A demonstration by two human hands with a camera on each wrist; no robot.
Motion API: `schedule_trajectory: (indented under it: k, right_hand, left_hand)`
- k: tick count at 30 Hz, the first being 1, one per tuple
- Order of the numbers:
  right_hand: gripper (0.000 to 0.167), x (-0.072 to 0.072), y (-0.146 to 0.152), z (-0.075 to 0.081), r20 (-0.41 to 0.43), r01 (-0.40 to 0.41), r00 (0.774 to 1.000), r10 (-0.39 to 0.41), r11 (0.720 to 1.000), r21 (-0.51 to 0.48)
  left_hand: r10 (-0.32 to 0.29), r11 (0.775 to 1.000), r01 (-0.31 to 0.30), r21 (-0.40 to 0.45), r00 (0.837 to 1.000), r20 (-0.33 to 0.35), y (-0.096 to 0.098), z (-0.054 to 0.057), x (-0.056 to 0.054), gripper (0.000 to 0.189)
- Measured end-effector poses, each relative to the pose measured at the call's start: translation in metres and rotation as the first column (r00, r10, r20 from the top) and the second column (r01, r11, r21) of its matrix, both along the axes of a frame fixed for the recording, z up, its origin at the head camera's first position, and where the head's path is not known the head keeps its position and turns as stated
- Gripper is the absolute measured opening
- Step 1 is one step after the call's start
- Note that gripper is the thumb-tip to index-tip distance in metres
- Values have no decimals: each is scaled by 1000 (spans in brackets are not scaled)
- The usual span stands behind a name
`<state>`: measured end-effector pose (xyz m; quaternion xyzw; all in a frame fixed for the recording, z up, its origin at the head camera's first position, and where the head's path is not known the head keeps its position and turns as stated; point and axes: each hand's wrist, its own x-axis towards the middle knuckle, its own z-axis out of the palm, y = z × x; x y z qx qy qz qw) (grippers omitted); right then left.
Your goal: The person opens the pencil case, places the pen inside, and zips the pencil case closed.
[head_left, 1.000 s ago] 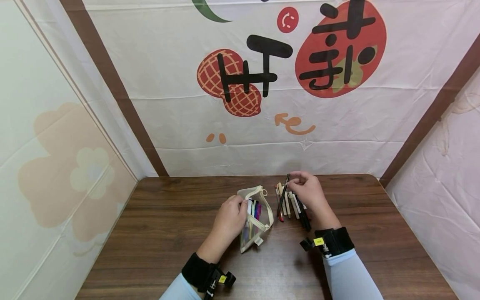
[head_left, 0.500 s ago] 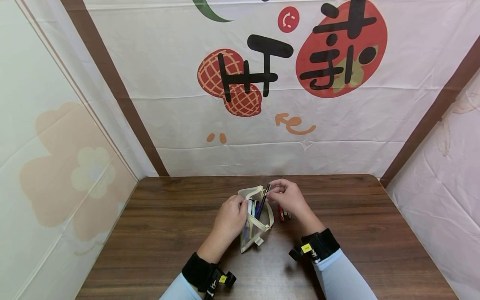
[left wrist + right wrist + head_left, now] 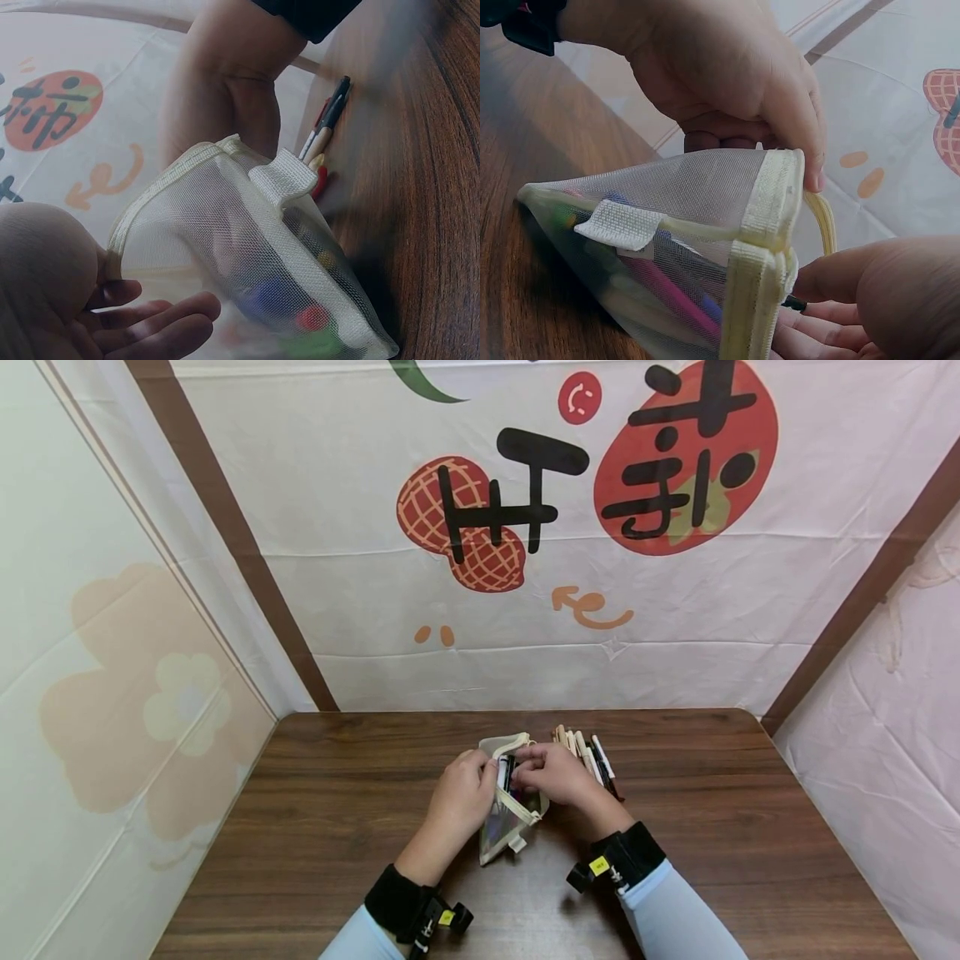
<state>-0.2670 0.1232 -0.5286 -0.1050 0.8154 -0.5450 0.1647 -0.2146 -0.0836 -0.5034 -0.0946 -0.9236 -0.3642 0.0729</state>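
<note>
A cream mesh zip pouch [image 3: 492,837] stands with its zipped mouth parted, and coloured pens show through its mesh. My left hand [image 3: 461,789] pinches the mouth's left edge between thumb and fingers; the right wrist view shows the thumb on the cream zip tape [image 3: 769,199]. At the mouth is my right hand [image 3: 555,774], its thumb and fingers around the dark end of a pen [image 3: 795,303] that goes into the pouch. Most of that pen is hidden. Inside, a magenta pen [image 3: 667,289] lies along the mesh.
To the right of the pouch, several pens [image 3: 588,756] in white, beige and black lie side by side on the brown wooden table [image 3: 337,810]. Behind the table hangs a printed white cloth [image 3: 525,677]. More cloth hangs at both sides.
My right hand has carried a dark pen from the pile leftward to the pouch and lowered it into the mouth. My left hand keeps its hold on the pouch.
</note>
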Motion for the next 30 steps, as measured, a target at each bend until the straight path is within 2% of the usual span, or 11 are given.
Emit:
schedule_trajectory:
  k: [10, 14, 19, 22, 25, 27, 30]
  right_hand:
    - [33, -2, 15, 11, -77, 33, 997, -26, 995, 91]
    - [29, -6, 30, 16, -120, 77, 991, -63, 990, 118]
    - [33, -11, 50, 20, -153, 147, 981, -121, 973, 179]
    - [35, -13, 62, 22, -178, 202, 971, -158, 942, 267]
    - [35, -14, 73, 23, -206, 251, 961, -182, 888, 385]
    - [36, -14, 79, 23, -213, 267, 959, -188, 850, 454]
    - [40, -14, 88, 23, -192, 262, 963, -188, 815, 517]
  left_hand:
    - [18, 1000, -17, 3, 999, -30, 1, -1, 0, 25]
    - [18, 1000, -17, 6, 999, -37, 2, -1, 0, 25]
    - [18, 1000, -18, 4, 999, -36, 2, -1, 0, 25]
    - [20, 1000, -20, 1, 999, -43, 2, 0, 0, 25]
    - [22, 1000, -22, 3, 999, -48, 2, 0, 0, 25]
    - [23, 1000, -23, 4, 999, -49, 2, 0, 1, 25]
    - [22, 1000, -22, 5, 998, -53, 2, 0, 1, 25]
